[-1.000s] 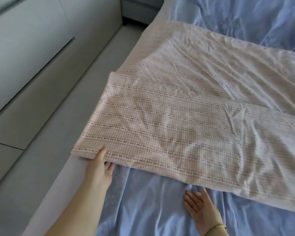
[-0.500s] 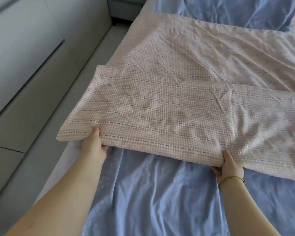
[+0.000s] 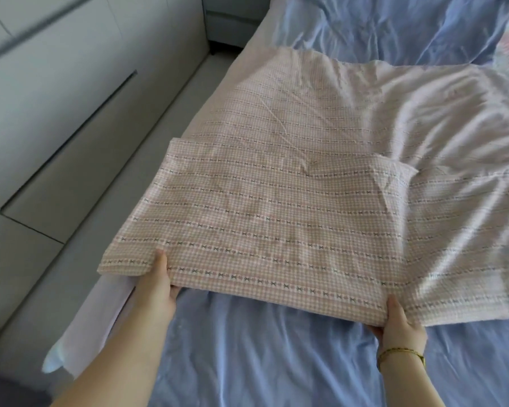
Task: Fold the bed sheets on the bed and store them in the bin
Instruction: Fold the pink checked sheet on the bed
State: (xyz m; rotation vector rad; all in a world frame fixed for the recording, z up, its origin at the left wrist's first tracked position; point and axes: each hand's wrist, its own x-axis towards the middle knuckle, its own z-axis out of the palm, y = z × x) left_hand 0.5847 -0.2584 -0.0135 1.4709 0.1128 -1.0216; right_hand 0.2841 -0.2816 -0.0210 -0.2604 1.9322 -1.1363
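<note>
Fingers (image 3: 175, 290) of the left hand (image 3: 156, 292) curl under the near edge of the pink checked sheet (image 3: 276, 215), thumb on top, pinching it close to its near left corner. The right hand (image 3: 400, 324), with a gold bracelet (image 3: 400, 352) at the wrist, grips the same edge further right in the same way, thumb above and fingers tucked beneath the cloth. Both hands hold that edge a little off the bed (image 3: 91, 318), whose pale lilac side shows beside the left forearm. A crumpled blue sheet (image 3: 262, 348) covers the near part of the bed, under and in front of the held edge. The pink sheet lies doubled. Its top layer, with rows of small dark bows, ends at an edge partway up, and a turned corner sticks up on its right. Beyond that, the lower layer spreads wrinkled across the bed toward more bunched blue cloth. Grey floor (image 3: 147, 160) runs along the left of the bed, with pale cabinet fronts (image 3: 56, 98) beyond it.
</note>
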